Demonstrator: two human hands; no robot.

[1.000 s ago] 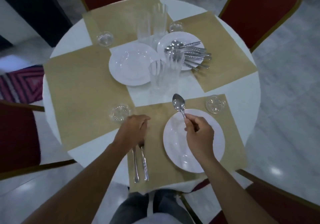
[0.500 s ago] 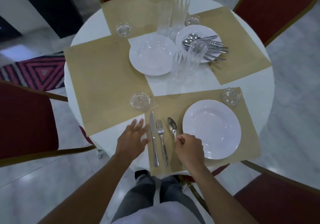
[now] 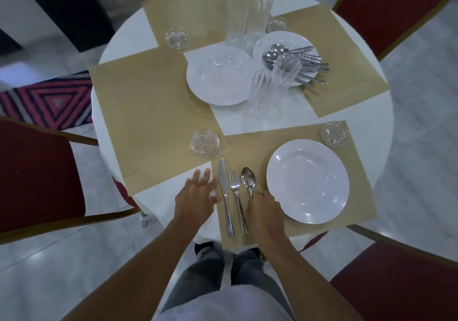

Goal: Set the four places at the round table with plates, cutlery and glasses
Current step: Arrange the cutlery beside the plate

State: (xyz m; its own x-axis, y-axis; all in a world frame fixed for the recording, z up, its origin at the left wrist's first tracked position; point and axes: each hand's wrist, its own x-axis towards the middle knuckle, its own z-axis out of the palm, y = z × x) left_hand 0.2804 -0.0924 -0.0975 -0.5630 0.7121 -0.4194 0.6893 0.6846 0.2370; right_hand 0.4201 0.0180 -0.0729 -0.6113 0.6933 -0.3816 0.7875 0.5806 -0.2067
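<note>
On the near tan placemat (image 3: 255,152) lie a knife (image 3: 224,191), a fork (image 3: 235,191) and a spoon (image 3: 247,179) side by side, left of a white plate (image 3: 307,180). My right hand (image 3: 266,211) covers the spoon's handle with its fingers curled on it. My left hand (image 3: 194,196) hovers flat with fingers spread, just left of the knife. At the table's middle stand a second white plate (image 3: 219,75), several tall clear glasses (image 3: 272,80) and a plate of spare cutlery (image 3: 297,60).
Small glass coasters (image 3: 204,143) (image 3: 334,133) (image 3: 177,38) sit at placemat corners. Three other tan placemats lie bare on the round white table (image 3: 421,127). Red chairs (image 3: 37,172) ring the table; a striped rug lies on the floor at left.
My right hand brought the spoon down from above the plate and laid it right of the fork. My left hand lifted off the knife and fork and spread open.
</note>
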